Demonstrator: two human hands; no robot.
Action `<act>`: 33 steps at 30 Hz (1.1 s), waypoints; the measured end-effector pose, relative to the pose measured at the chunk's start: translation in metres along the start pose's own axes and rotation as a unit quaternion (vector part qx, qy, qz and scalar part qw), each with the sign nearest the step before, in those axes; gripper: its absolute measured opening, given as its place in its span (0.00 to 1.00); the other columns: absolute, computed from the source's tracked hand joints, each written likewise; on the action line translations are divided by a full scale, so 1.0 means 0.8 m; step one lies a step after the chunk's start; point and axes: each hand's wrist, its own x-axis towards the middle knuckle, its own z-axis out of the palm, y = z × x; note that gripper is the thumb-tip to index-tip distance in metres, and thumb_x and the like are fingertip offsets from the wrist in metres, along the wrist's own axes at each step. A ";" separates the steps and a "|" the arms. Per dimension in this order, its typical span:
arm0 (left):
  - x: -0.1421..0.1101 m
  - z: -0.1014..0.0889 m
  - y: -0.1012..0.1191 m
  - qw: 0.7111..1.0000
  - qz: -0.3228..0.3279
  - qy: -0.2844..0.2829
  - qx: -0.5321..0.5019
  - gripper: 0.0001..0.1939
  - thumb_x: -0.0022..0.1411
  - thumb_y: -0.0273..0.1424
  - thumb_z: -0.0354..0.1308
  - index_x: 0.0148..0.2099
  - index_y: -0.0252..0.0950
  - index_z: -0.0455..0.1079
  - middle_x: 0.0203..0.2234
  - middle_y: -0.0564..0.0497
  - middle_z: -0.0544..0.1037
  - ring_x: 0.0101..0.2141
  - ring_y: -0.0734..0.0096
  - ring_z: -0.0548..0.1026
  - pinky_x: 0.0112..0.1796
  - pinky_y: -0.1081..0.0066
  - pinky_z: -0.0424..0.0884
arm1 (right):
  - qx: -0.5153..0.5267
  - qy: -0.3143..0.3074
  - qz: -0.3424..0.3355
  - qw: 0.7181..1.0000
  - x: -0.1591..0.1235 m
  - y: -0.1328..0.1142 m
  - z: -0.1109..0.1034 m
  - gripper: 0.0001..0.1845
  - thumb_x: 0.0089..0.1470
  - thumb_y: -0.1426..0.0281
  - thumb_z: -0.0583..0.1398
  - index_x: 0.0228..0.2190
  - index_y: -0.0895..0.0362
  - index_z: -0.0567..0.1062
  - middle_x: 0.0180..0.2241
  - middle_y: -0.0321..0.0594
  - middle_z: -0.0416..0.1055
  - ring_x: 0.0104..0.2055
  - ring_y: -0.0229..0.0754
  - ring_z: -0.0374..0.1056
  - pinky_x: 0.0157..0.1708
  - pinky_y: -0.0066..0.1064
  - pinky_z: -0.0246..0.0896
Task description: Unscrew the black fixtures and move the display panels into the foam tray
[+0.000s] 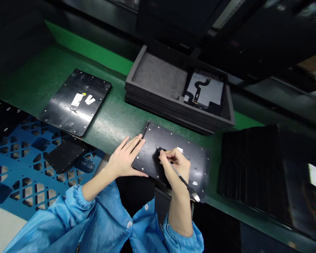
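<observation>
A black rectangular panel (173, 137) with small pale dots along its edges lies at the front of the green bench. My left hand (127, 158) rests spread on the panel's left end, fingers apart, with nothing in it. Held like a pen in my right hand (176, 163) is a slim pry tool (179, 176) with a dark handle and flat metal ends. Its upper tip is at the panel's surface, near the middle; whether it touches cannot be made out. Small white labels (194, 183) sit on the panel to the right of my right hand.
Behind the panel stands a stack of grey foam trays (150, 89), the top one holding a flat part with a black ribbon cable (197, 92). Another labelled black panel (77, 102) lies left. Dark stacked trays (249, 172) stand right; a blue plastic pallet (23, 163) is lower left.
</observation>
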 end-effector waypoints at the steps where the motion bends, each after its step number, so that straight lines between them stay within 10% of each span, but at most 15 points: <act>1: 0.000 0.000 0.000 1.000 0.001 0.000 0.000 0.73 0.59 0.76 0.55 0.83 0.26 0.39 0.77 0.30 0.55 0.76 0.44 0.58 0.76 0.48 0.50 | 0.000 0.001 0.001 1.000 0.000 0.000 0.000 0.24 0.62 0.54 0.70 0.24 0.52 0.69 0.27 0.36 0.77 0.25 0.38 0.68 0.30 0.31 0.66; 33: 0.000 -0.001 0.001 1.000 0.000 -0.001 0.002 0.73 0.59 0.77 0.54 0.83 0.26 0.37 0.77 0.30 0.55 0.75 0.43 0.59 0.76 0.47 0.51 | 0.007 0.008 0.004 1.000 -0.001 0.000 0.002 0.23 0.62 0.54 0.70 0.24 0.53 0.71 0.27 0.36 0.76 0.25 0.38 0.67 0.30 0.32 0.63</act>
